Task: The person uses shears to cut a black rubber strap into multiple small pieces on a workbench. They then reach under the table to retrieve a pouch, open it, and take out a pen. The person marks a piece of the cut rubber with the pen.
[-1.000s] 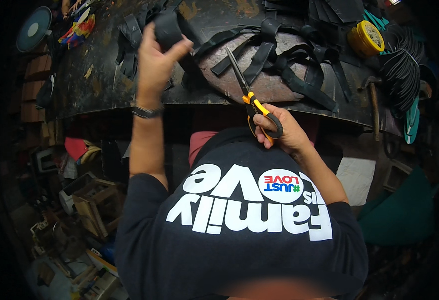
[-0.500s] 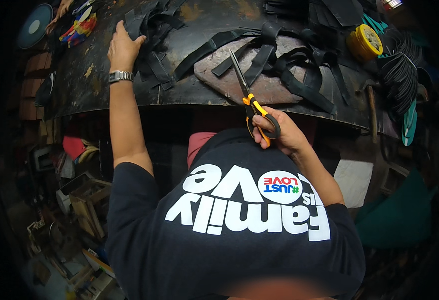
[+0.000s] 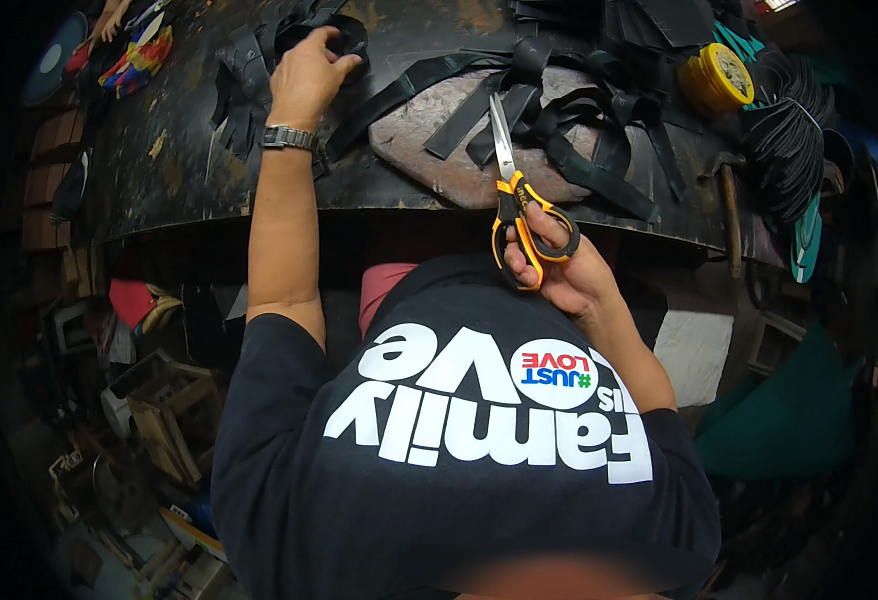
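My right hand [image 3: 571,270] grips a pair of scissors [image 3: 507,200] with orange-and-black handles, its fingers through the loops. The blades point away from me, over the front part of a flat reddish-brown stone slab [image 3: 429,165]. Black strips [image 3: 579,150] lie across that slab in loops and tails. Farther off to the left, my left hand [image 3: 309,75] reaches over a heap of black strips [image 3: 244,85]. Its thumb and forefinger are apart beside a looped strip [image 3: 352,35], and the other fingertips are partly hidden.
A yellow tub [image 3: 716,80] stands at the right, near a bundle of thin black strips [image 3: 789,130]. A hammer [image 3: 729,215] hangs by the table's front edge. Another person's hand [image 3: 111,20] shows at the far left beside a colourful cloth [image 3: 139,65].
My left hand has moved right across the heap, from its left side to the looped strip. The scissors have turned more upright in my right hand, and their handles have spread somewhat.
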Tool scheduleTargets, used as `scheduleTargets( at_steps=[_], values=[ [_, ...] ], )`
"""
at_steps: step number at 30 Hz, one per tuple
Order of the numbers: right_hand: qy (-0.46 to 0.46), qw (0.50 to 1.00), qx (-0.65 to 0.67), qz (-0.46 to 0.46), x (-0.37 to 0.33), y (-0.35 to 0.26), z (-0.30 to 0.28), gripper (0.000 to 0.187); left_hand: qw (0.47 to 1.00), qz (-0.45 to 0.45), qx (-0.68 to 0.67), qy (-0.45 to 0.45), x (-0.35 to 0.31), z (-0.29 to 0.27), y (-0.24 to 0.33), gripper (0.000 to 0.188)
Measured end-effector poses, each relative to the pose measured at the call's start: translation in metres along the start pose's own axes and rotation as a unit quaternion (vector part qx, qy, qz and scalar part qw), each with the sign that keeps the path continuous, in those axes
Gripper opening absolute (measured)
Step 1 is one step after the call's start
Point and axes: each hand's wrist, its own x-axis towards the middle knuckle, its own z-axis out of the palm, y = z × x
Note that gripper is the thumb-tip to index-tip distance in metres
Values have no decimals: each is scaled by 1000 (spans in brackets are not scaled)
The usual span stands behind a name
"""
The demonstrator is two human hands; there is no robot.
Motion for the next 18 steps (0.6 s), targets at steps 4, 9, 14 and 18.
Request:
scheduleTargets(
  at_steps=[4, 9, 14, 18],
  values=[
    [-23, 998, -55, 14, -3, -2, 4, 37, 989, -30, 103, 97, 3, -11, -21, 59],
    [-22, 998, -59, 10, 5, 0, 9, 36, 970, 151, -156, 109, -3, -3, 4, 45],
    [4, 1000, -20, 3, 7, 4, 9, 41, 962, 183, -195, -58, -12, 28, 66, 39],
    [-5, 1000, -15, -7, 4, 3, 5, 42, 966, 158, -144, -148, -9, 39, 93, 42]
  ],
)
